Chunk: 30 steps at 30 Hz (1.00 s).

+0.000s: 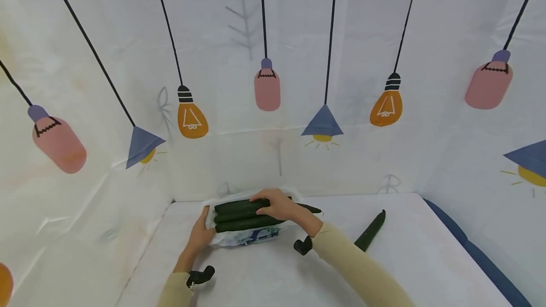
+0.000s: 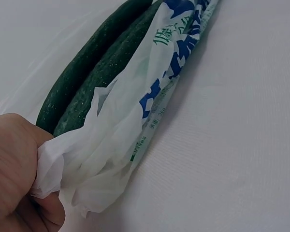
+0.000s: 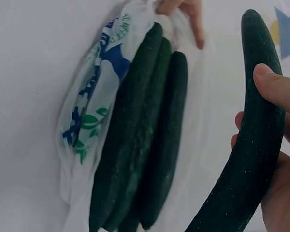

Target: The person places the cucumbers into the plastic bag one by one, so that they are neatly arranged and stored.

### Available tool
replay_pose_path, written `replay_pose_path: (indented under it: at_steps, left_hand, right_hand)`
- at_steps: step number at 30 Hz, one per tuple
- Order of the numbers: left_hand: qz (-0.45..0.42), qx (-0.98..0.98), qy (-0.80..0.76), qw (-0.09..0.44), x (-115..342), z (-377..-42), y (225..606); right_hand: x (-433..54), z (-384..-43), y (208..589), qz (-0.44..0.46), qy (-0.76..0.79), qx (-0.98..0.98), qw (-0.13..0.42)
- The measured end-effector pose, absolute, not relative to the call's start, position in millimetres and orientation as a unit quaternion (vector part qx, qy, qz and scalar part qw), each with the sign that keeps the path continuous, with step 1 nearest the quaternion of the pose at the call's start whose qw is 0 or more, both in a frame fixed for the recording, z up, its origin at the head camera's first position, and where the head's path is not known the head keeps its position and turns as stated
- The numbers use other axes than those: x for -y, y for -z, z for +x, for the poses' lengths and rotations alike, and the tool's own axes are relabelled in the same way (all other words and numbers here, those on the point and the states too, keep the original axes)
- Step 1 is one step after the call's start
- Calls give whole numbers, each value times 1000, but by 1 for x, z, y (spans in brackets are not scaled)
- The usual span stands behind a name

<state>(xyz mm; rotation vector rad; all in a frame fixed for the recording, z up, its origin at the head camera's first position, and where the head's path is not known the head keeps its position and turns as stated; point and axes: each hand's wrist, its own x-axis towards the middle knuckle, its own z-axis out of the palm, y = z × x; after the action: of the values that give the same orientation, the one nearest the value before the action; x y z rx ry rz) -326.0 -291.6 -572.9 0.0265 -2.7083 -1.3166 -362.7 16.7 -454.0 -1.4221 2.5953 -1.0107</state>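
A white plastic bag (image 1: 228, 239) with blue and green print lies near the back of the table, with several cucumbers (image 3: 130, 121) side by side in its open mouth. My left hand (image 1: 200, 234) pinches the bag's left end between thumb and fingers; in the left wrist view the film (image 2: 50, 166) bunches there. Above the bag, my right hand (image 1: 279, 205) grips another dark green cucumber (image 3: 253, 145), thumb on one side and fingers round the other. The right wrist view shows this cucumber apart from the bagged ones.
One loose cucumber (image 1: 370, 232) lies on the white table (image 1: 426, 259) to the right, partly hidden by my right sleeve. A white sheet printed with lamps (image 1: 277, 155) hangs behind the table and along its sides.
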Motion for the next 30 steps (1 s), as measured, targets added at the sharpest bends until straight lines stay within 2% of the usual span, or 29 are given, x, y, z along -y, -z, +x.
replay_pose_path:
  at_steps: [9,20,30]
  left_hand:
    - [18,877,476,58,285,-325,566]
    - [42,815,576,36,288,-324,565]
    - [47,807,588,40,287,-324,565]
  right_hand:
    - [9,-375,475,-439,317,-840,31]
    - [30,-387,476,-421,305,-853,49]
    - [39,-394,494,-390,309,-867,39]
